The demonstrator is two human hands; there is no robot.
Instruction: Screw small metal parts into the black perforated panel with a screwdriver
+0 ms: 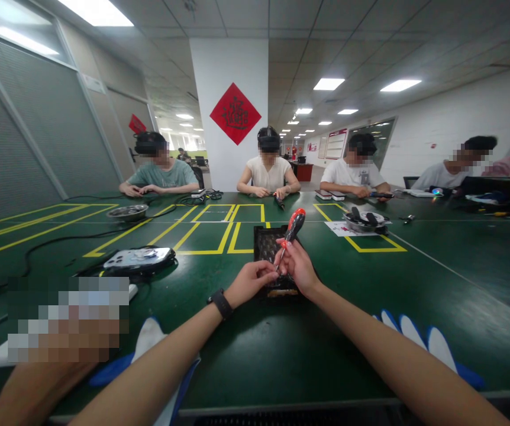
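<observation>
My right hand (298, 266) is closed around the lower part of a screwdriver (297, 222). Its black and red handle points up and leans to the right, with the thin shaft running down to the left. At the shaft's lower end, the fingertips of my left hand (255, 283) are pinched together; whatever is between them is too small to make out. Below both hands lies a black tray (261, 236) with a patterned inside, partly covered by my fingers.
White-and-blue gloves (408, 331) lie at right, another glove (148, 337) under my left forearm. Another person's arm (46, 378) reaches in at lower left, near a phone (137, 258). Metal bowls (127, 213), cables and yellow tape mark the green table (246, 355). Several people sit opposite.
</observation>
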